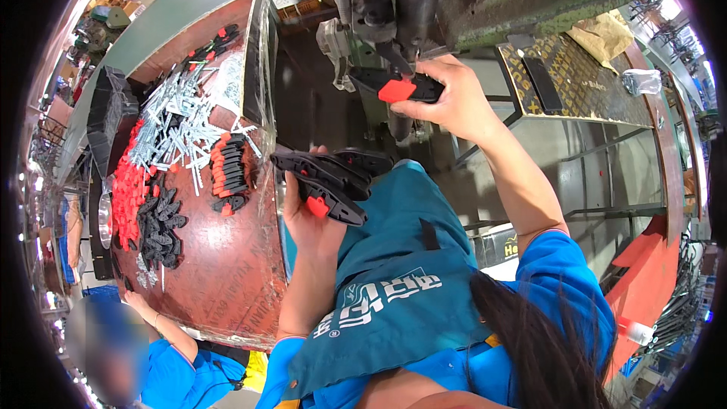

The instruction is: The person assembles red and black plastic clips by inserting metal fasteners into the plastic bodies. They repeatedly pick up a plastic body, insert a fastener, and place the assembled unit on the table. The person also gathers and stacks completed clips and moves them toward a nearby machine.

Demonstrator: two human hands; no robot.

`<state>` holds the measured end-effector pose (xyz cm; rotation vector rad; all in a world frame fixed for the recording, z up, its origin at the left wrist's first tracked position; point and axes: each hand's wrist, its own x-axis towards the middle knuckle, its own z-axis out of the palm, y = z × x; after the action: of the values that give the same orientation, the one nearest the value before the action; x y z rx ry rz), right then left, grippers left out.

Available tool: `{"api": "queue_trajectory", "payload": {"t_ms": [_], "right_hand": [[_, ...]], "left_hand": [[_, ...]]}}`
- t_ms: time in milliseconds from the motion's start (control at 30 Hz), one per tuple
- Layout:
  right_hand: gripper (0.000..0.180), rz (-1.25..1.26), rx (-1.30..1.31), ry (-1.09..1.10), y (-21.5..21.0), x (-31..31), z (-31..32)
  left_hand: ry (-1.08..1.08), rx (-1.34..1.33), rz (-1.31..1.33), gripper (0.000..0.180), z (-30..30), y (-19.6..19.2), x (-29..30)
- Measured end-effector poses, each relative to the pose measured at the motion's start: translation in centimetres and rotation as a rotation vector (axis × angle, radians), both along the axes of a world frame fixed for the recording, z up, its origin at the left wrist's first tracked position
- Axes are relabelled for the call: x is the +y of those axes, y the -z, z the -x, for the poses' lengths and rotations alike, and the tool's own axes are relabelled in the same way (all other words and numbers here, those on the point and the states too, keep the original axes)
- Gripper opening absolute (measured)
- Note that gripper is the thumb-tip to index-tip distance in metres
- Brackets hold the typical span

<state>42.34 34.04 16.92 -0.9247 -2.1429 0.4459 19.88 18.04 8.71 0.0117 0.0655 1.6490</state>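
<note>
Glossy reddish-brown worktable (219, 273). I log: left hand (312, 231), fingers clamped round stacked black plastic parts (333, 182); right hand (456, 102), thumb and fingers pinching one elongated black-and-red plastic part (400, 88).

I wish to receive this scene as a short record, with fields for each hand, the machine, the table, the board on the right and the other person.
Left hand: holds several black parts, one with a red piece
Right hand: holds a black-and-red part
Machine: green, above the right hand
Table: silver pins, red pieces, black pieces
Board: dark phone-like slab, brown paper
Co-worker: blue clothing, hand near the table
</note>
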Motion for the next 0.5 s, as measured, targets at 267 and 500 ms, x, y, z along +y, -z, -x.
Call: {"api": "queue_trajectory", "payload": {"t_ms": [267,500], "right_hand": [[0.045,-0.255,-0.162,0.165,-1.8,-0.9,0.1],[0.076,-0.096,-0.234,-0.242,1.8,-7.0,0.1]], "left_hand": [[0.228,-0.226,-0.158,0.064,-2.6,-1.2,1.5],[0.252,-0.136,-0.182,0.067,-2.5,1.2,0.6]]}}
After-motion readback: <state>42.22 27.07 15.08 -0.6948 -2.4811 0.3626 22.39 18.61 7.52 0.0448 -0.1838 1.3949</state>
